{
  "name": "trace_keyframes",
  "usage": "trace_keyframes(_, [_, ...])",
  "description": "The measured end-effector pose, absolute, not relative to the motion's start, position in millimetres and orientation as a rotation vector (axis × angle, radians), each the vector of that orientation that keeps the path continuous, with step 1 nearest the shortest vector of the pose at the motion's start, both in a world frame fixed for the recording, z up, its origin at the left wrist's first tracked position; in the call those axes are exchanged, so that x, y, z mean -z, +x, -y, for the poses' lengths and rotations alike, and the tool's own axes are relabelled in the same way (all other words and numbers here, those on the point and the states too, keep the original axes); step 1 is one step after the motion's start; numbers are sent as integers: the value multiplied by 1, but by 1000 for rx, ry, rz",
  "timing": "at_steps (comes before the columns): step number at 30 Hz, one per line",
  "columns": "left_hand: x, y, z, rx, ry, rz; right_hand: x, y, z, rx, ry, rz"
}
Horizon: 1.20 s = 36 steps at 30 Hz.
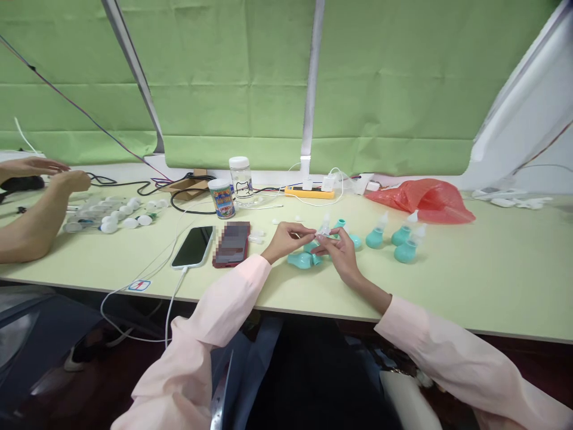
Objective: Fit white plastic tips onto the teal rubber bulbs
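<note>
Both hands meet above the table, pinching a small clear plastic nozzle (pixel 323 226) between them. My left hand (pixel 289 240) grips it from the left with thumb and forefinger. From the right, my right hand (pixel 342 254) has its fingertips closed on the same piece. Teal rubber bulbs (pixel 299 260) lie just below and behind the hands, partly covered by them. Farther right stand a teal bulb with a clear nozzle (pixel 375 237) and two more like it, one being the front teal bulb (pixel 405 251).
Left of my hands lie a red-cased phone (pixel 231 244) and a white-cased phone (pixel 193 246) on a charging cable. Behind stand a patterned cup (pixel 222 199), a clear jar (pixel 242 182) and a yellow power strip (pixel 308 192). A red plastic bag (pixel 423 200) sits back right. A co-worker's arm (pixel 40 209) rests far left.
</note>
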<state>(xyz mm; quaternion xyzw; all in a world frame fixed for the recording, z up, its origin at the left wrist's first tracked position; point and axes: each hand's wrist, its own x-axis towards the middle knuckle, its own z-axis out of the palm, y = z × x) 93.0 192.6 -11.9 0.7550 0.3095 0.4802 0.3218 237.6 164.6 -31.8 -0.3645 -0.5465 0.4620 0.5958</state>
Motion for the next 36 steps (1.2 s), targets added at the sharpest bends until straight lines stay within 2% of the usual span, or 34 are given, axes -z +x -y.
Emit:
trace_keyframes(8, [29, 103, -190, -1612, 2593, -807, 30, 235, -162, -1087, -752, 1228])
trace_keyframes(13, [33, 105, -189, -1688, 2580, -899, 31, 233, -160, -1074, -716, 1280])
trace_keyframes(27, [27, 107, -185, -1728, 2389, -762, 35, 234, -161, -959, -762, 1344])
trace_keyframes(36, [28, 103, -188, -1786, 2565, -678, 39, 235, -163, -922, -788, 1390])
